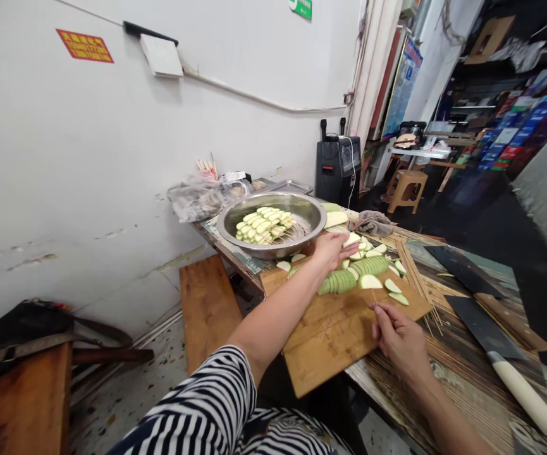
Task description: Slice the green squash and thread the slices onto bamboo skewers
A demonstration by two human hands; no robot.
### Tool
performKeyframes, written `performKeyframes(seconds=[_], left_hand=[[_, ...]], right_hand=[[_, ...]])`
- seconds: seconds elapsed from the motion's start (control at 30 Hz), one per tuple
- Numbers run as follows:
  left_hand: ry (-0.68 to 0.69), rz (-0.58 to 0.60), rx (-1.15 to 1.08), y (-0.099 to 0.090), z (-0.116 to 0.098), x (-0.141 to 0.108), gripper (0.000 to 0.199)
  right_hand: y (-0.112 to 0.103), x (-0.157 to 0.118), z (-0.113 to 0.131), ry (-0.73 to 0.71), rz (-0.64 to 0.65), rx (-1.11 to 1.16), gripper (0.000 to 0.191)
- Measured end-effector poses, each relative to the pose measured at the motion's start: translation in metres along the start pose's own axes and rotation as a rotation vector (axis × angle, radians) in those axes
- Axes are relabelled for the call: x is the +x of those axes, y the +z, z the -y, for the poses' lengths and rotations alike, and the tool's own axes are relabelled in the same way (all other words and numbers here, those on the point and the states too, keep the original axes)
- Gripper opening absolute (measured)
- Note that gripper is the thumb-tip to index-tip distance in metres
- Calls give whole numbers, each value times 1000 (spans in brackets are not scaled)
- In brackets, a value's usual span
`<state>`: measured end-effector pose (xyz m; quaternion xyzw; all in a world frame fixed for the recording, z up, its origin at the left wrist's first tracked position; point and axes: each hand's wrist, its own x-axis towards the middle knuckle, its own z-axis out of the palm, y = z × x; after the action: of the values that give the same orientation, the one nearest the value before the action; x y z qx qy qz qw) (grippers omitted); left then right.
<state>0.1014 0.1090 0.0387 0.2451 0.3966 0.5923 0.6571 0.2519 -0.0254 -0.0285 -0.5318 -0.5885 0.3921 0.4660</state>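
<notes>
Striped cloth [207, 392] on one sleeve lies nearest, leading to the left hand [331, 250], extended at some pale green slices [365, 248]; whether it grips one, I cannot tell. Right hand [381, 311] pinches one thin skewer [374, 296], its tip by one slice over the single cutting board [330, 341]. Two overlapping rows [338, 282] of slices lie there. Beyond, one steel basin [226, 229] holds skewered slices [261, 224], too crowded to count. Rightward are two cleavers [482, 325] and loose skewers [415, 278], uncountable; farther off, one stool [406, 188] and one black speaker [332, 169].
</notes>
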Motion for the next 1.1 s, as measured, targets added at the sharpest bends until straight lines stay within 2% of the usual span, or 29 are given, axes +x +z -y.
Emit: performKeyframes(seconds=[0.1,0.3,0.5,0.77,1.1], left_hand=[[-3,-3,-7,-4,-2,1,3],[6,-67,-23,-7,1,6,6],[-13,-72,-34,-7,3,8,13],[4,-40,11,-8,3,6,3],[-8,-52,55,-8,3,6,3]], right_hand=[[-1,0,0,-47,-32,-99,37],[-1,0,-1,-104,-108,-194,41],[-2,0,0,-116,-110,-231,43],[-2,1,-5,-124,-107,-244,43],[-2,-1,-3,-124,-105,-245,41]])
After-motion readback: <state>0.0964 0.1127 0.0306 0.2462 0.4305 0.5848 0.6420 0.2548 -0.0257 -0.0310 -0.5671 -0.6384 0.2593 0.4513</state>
